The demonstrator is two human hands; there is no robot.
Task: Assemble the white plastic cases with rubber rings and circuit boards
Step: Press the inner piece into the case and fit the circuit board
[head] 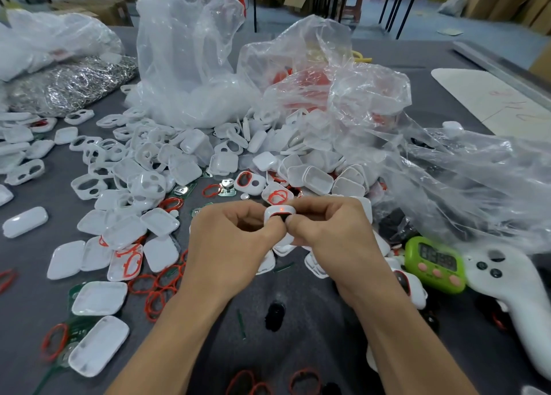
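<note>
We find our widest bare stretch of grey table (301, 332) close to us at centre, broken only by a black lump (275, 315). Ahead, a heap of white cases (185, 168) and crumpled plastic bags (190, 52) wall off the far side. To the left, loose cases and red rubber rings (158, 290) crowd the surface. To the right, a green timer (435, 265) and a white controller (512, 293) block us.
</note>
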